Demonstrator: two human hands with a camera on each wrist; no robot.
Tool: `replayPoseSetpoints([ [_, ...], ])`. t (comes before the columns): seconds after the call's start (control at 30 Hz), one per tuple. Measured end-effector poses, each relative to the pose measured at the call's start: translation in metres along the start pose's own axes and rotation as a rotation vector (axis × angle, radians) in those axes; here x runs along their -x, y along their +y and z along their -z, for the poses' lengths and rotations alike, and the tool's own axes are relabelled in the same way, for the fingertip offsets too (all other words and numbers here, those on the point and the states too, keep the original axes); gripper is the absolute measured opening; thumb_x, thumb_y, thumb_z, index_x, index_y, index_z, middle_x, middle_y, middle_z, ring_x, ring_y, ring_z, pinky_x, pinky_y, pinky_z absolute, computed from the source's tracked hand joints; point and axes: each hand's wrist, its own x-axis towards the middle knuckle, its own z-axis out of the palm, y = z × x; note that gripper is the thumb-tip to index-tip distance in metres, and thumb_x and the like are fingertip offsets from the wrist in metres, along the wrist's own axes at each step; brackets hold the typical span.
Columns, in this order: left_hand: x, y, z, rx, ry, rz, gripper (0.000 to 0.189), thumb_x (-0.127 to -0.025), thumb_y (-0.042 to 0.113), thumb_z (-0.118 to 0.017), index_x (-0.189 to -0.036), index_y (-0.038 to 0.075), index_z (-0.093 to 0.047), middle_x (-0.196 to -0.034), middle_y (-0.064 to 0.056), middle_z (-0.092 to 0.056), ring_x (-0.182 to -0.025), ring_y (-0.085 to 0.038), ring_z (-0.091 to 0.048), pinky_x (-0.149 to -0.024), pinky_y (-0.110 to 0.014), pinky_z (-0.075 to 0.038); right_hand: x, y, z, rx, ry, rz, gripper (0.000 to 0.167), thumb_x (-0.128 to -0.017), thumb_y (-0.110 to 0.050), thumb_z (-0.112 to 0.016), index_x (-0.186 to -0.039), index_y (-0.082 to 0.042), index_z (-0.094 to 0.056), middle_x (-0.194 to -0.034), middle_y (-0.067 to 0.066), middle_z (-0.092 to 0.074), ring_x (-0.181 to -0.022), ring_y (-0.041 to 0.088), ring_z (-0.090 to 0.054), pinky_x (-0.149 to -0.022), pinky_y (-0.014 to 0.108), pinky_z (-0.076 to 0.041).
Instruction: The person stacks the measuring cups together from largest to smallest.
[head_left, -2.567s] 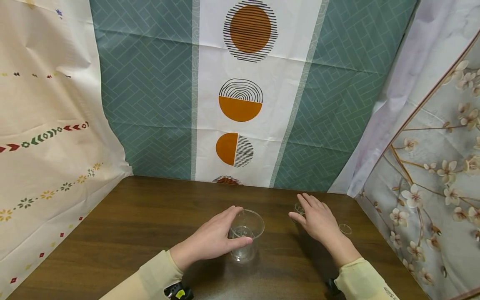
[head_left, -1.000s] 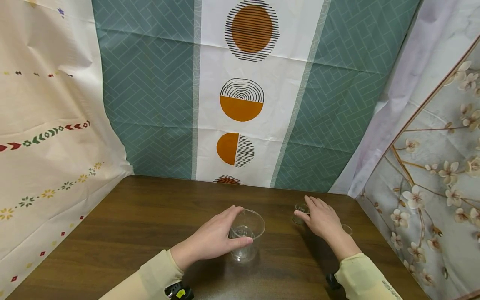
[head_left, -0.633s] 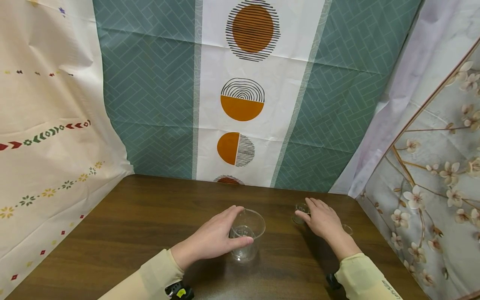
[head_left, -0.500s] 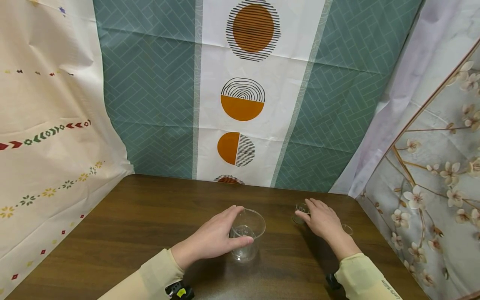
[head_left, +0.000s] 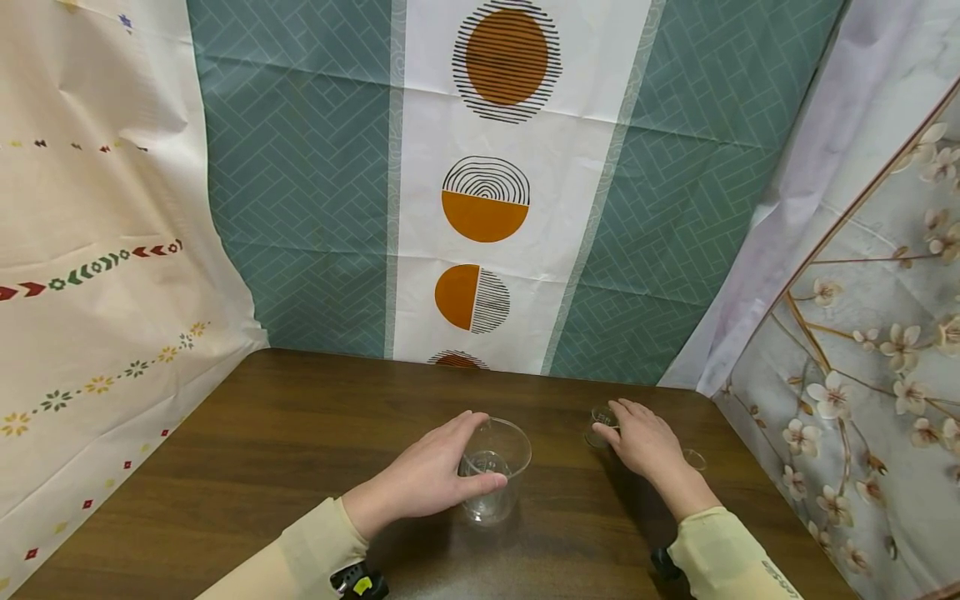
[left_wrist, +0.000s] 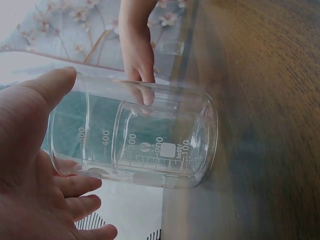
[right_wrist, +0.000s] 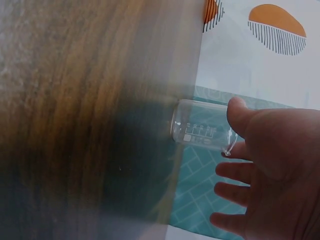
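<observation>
A tall, clear glass beaker stands on the brown wooden bench, at three o'clock from the left hand, which pinches its rim. Toward two o'clock, the right hand pinches a small, clear glass beaker at its own ten o'clock.

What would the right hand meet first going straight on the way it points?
Most likely the small glass beaker: the right hand has its thumb and index finger at the rim, perhaps touching it; the exact depth there is unclear.
</observation>
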Motion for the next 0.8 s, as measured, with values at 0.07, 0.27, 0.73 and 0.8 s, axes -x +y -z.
replayPoseSetpoints([
  [0.07, 0.0003, 0.0003, 0.0001, 0.001, 0.001, 0.001, 0.1, -0.096, 0.074, -0.072, -0.165, 0.007, -0.045, -0.171, -0.014, -0.046, -0.158, -0.037, -0.042, -0.124, -0.061, -0.039, 0.0, -0.0003, -0.0006, 0.003, 0.009, 0.004, 0.069, -0.115, -0.044, -0.057, -0.158, 0.01, -0.049, -0.164, 0.035, -0.045, -0.153, 0.054, -0.04, -0.122, 0.071, -0.034],
  [0.27, 0.0001, 0.0011, 0.0002, 0.007, 0.001, 0.002, 0.096, -0.098, 0.067, -0.076, -0.166, 0.007, -0.045, -0.171, -0.014, -0.046, -0.158, -0.038, -0.041, -0.125, -0.061, -0.037, -0.0003, -0.0004, -0.0026, -0.008, 0.043, 0.017, 0.065, -0.115, -0.04, -0.06, -0.153, 0.012, -0.053, -0.16, 0.035, -0.049, -0.149, 0.054, -0.045, -0.12, 0.07, -0.037],
  [0.73, 0.0001, 0.0009, 0.0001, 0.0, 0.0, 0.004, 0.099, -0.097, 0.073, -0.072, -0.166, 0.008, -0.045, -0.171, -0.013, -0.046, -0.159, -0.037, -0.04, -0.125, -0.061, -0.037, -0.0019, -0.0012, -0.0032, -0.071, 0.059, -0.006, 0.059, -0.114, -0.037, -0.063, -0.147, 0.012, -0.057, -0.152, 0.033, -0.057, -0.141, 0.054, -0.054, -0.113, 0.068, -0.045],
  [0.8, 0.0004, 0.0009, 0.0, 0.001, 0.001, 0.006, 0.1, -0.096, 0.073, -0.072, -0.166, 0.007, -0.045, -0.17, -0.013, -0.046, -0.159, -0.037, -0.04, -0.124, -0.061, -0.038, -0.0021, -0.0013, -0.0034, -0.079, 0.055, -0.01, 0.059, -0.114, -0.037, -0.063, -0.147, 0.012, -0.057, -0.152, 0.033, -0.057, -0.141, 0.054, -0.054, -0.112, 0.068, -0.046],
])
